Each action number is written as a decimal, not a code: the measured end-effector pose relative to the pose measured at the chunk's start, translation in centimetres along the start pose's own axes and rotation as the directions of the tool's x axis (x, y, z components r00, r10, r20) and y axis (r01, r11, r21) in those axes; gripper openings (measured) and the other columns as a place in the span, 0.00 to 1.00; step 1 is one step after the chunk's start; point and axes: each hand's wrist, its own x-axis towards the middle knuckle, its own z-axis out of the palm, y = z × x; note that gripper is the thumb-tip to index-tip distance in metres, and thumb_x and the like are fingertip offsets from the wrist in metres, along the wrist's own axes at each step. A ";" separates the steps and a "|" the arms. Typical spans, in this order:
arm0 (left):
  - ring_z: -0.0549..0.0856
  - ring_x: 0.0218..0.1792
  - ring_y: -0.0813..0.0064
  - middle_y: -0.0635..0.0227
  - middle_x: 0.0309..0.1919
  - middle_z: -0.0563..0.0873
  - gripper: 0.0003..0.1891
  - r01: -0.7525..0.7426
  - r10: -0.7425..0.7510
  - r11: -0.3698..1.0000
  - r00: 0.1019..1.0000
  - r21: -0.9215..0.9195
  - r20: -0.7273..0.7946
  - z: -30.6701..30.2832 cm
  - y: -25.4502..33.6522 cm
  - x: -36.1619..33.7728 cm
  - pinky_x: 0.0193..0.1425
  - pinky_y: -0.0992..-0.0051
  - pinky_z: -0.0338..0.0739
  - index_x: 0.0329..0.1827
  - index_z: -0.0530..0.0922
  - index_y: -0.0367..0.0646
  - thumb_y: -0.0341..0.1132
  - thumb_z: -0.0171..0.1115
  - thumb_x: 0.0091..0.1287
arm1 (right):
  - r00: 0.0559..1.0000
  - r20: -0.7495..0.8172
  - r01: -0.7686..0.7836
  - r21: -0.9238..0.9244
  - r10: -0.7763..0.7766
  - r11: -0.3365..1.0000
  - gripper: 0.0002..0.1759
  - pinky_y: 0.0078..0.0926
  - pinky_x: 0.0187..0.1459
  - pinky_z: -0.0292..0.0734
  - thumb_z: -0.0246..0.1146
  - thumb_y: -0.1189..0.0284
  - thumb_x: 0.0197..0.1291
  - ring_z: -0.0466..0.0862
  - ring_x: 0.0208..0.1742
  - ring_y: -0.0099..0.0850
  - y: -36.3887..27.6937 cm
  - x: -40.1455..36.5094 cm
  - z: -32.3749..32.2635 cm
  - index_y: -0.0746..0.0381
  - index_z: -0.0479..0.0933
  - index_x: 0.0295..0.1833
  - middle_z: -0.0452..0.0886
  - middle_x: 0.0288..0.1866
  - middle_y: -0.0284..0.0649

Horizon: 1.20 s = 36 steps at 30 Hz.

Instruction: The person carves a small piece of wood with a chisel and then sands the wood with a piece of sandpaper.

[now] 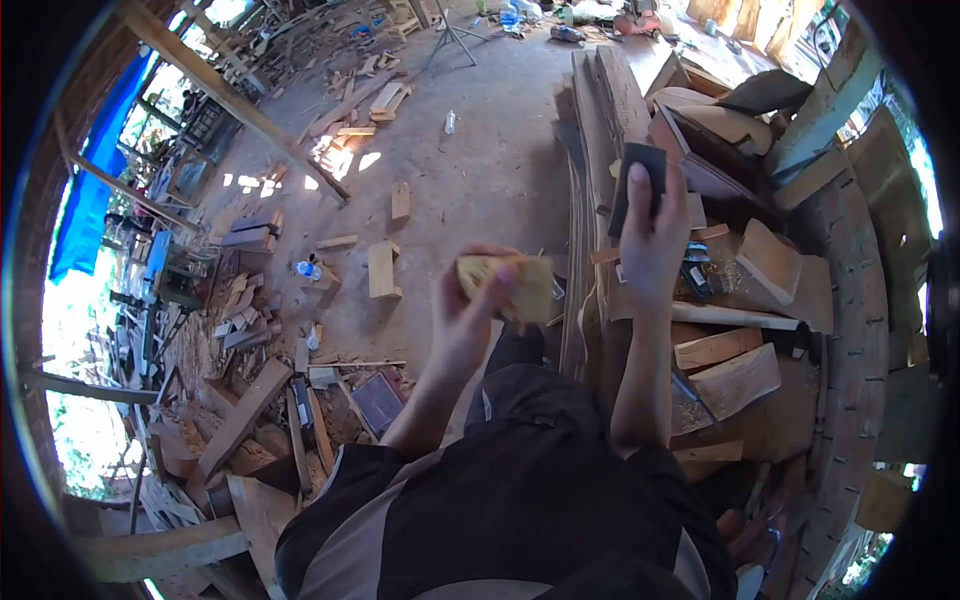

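Note:
My left hand (468,300), in the middle of the head view, is closed around a small pale yellow wood block (532,290), with the thumb lying across it. Some blur softens the block's edges. Higher up on the right, my right hand (655,235) grips a flat, dark grey rectangular block (644,172), its thumb pressed on the face. What kind of block it is, I cannot make out. Behind that hand stand long, rough wooden planks (620,95). The two held pieces are apart from each other.
To my right, a workbench (735,400) carries wood offcuts (733,380), shavings and small tools. Scrap wood (245,395) is heaped at the lower left. Loose blocks (382,270) and a plastic bottle (450,122) lie on the concrete floor. A slanting wooden post (230,95) crosses the upper left.

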 end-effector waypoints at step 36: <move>0.83 0.35 0.83 0.65 0.37 0.86 0.13 -0.067 0.145 0.970 0.932 0.236 -0.331 -1.0 0.2 0.3 0.36 0.81 0.80 0.51 0.79 0.34 0.35 0.67 0.72 | 0.902 0.222 0.362 0.077 -0.370 0.929 0.09 0.27 0.31 0.73 0.62 0.76 0.67 0.82 0.19 0.31 -3.6 -7.7 2.9 0.64 0.80 0.51 0.83 0.23 0.39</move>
